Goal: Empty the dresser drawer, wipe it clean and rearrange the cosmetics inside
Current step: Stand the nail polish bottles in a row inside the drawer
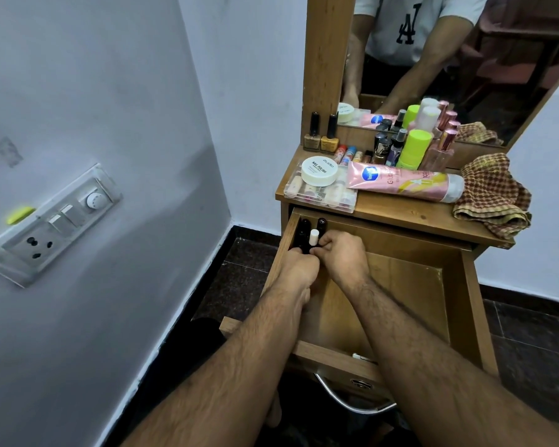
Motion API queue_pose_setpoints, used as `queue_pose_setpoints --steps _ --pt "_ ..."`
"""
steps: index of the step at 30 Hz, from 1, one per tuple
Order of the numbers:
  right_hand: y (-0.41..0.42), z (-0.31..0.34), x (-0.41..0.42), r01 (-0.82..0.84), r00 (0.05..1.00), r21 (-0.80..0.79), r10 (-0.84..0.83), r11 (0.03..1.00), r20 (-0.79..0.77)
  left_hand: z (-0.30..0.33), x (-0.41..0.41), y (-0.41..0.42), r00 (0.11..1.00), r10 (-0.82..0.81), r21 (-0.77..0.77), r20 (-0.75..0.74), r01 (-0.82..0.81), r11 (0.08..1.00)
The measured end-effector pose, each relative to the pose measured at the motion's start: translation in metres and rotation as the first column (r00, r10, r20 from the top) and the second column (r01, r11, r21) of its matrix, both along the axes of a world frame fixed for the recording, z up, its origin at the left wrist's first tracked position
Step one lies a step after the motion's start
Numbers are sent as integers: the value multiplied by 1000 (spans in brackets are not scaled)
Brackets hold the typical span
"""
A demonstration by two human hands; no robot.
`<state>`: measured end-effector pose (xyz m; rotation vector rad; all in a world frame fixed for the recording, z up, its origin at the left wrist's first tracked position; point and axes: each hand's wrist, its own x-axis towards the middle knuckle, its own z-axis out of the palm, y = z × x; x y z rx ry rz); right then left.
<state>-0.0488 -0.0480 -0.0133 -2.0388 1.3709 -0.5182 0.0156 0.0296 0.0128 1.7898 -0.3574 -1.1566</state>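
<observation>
**Both hands at the back-left corner of the open drawer**

The dresser drawer (400,285) stands pulled out, its wooden floor mostly bare. In its far left corner several dark tubes (304,229) stand upright against the wall, with a white-capped tube (313,237) among them. The left hand (299,269) and right hand (342,256) meet there, fingers curled around the small tubes; exactly which tube each hand grasps cannot be told, since the knuckles hide them.

On the dresser top (400,214) above, a clear plastic case (320,193) carries a round white jar (319,171) printed "NAIL POLISH" under a brand name that seems to read "zudio". Beside it lies a pink tube (404,183) with a blue Vaseline badge. Behind stand two nail polish bottles (320,133) with black caps, a lime green bottle (413,150) and a pink bottle (439,153) with a rose-gold cap. A checked cloth (494,195) lies crumpled at the right edge. The mirror (433,59) reflects a white shirt with dark letters. A switchboard (55,224) sits on the left wall.
</observation>
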Motion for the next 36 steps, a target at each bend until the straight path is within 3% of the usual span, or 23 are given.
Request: queue_pose_setpoints --steps 2,4,7,10,14,19,27,36 --pt "0 2 -3 8 1000 7 -8 1000 6 2 -1 3 999 -16 -4 42 16 1000" --pt "2 8 -9 28 999 10 -28 1000 21 9 -2 9 981 -76 -13 180 79 997" --pt "5 25 -22 41 999 -46 -40 998 22 19 -2 19 851 -162 8 499 183 983" --pt "9 46 -36 54 995 -160 -40 986 93 34 5 25 764 -62 -93 643 158 983" --pt "10 82 -47 76 975 -275 -14 958 221 60 28 11 745 92 -304 661 154 940" --pt "-27 125 -27 78 978 -404 9 911 210 98 71 -40 699 230 -424 677 115 899" --pt "-109 143 36 95 995 -390 -88 916 35 101 118 -118 661 79 -268 746 190 944" --pt "-147 127 62 65 990 -330 -102 942 -95 82 137 -165 624 -23 -226 781 318 921"
